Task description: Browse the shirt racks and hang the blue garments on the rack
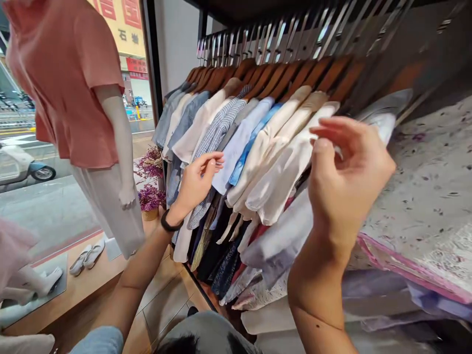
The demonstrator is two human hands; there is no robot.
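Note:
In front of me hangs a row of shirts on wooden hangers [271,81]. My left hand [197,182], with a black band on its wrist, hovers before a striped shirt [216,130] and a pale blue shirt [241,142]. Its fingers are loosely bent and hold nothing that I can see. Raised at the right, my right hand [346,169] has curled fingers with a gap to the thumb and nothing visible between them. It covers part of a white shirt [283,167] and is nearest to the white and cream garments.
A mannequin in a coral top [77,88] stands at the left by the window. Dried purple flowers [152,196] and white shoes [87,256] sit near it. At the right hangs a floral garment [431,187] beside a pink-edged one. Lower garments [228,265] hang beneath the shirts.

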